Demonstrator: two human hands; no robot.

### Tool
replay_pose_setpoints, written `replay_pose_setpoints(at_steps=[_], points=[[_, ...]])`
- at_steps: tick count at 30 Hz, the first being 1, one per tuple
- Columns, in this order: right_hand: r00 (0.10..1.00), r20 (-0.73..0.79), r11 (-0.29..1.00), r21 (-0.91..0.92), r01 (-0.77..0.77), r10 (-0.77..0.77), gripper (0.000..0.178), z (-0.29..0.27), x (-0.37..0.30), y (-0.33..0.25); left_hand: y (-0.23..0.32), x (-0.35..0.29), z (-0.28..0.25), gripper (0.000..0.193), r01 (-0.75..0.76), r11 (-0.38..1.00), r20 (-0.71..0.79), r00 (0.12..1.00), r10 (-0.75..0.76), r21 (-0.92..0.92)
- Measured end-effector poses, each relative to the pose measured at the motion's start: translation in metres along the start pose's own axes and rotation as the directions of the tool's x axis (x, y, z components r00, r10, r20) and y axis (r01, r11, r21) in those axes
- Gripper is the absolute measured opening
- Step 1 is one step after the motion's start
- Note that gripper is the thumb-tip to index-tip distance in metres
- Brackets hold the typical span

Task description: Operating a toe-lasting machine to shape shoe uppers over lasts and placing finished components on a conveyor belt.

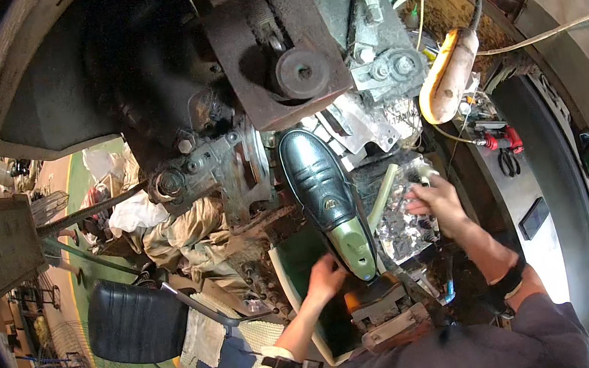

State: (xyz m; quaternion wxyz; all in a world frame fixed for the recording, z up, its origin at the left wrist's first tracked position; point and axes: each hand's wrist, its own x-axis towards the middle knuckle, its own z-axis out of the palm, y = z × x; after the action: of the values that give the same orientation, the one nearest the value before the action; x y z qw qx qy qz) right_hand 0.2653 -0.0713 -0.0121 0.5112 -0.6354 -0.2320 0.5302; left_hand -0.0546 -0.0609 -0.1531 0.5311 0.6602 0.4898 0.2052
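Note:
A glossy black leather shoe upper (315, 177) is stretched over a pale green last (353, 245), toe pointing away under the machine head (277, 56). Beside the heel end of the last, my left hand (325, 279) has its fingers curled in; what they hold, if anything, is hidden. To the right, my right hand (437, 201) is open, fingers apart and slightly blurred. It hovers by a pale green lever (386, 195), not touching it as far as I can see.
A lamp-like yellow-white fixture (448, 76) hangs at the right. A side bench (531, 196) holds a red-handled tool (505, 141) and a dark phone-like slab (534, 218). Left are a black chair (139, 320) and piled cloth (182, 229). A green bin (286, 278) stands below the shoe.

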Motion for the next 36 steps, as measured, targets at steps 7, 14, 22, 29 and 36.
replay_pose_setpoints(at_steps=[7,14,22,29,36], points=[[0.906,-0.373,0.979,0.088,-0.182,0.201,0.065,-0.120,0.000,0.104,-0.064,-0.004,0.023,0.050,-0.036,0.860,0.078,0.993,0.088,-0.508],[0.960,-0.238,0.988,-0.054,0.142,-0.151,0.046,-0.081,-0.017,0.039,0.069,-0.098,-0.041,0.059,-0.014,0.970,0.093,0.996,-0.009,0.242],[0.492,0.251,0.410,-0.317,0.855,-0.834,0.077,-0.008,-0.141,0.004,0.140,-0.227,-0.143,0.038,-0.390,0.784,-0.677,0.735,-0.051,-0.483],[0.265,0.734,0.247,-0.136,0.959,-0.626,0.120,0.046,-0.218,0.026,0.267,-0.178,-0.144,0.036,-0.492,0.537,-0.542,0.837,0.075,-0.685],[0.534,0.340,0.422,-0.352,0.836,-0.774,0.116,-0.023,-0.236,0.050,0.343,-0.146,-0.044,0.027,-0.469,0.647,-0.288,0.883,0.371,-0.602]])
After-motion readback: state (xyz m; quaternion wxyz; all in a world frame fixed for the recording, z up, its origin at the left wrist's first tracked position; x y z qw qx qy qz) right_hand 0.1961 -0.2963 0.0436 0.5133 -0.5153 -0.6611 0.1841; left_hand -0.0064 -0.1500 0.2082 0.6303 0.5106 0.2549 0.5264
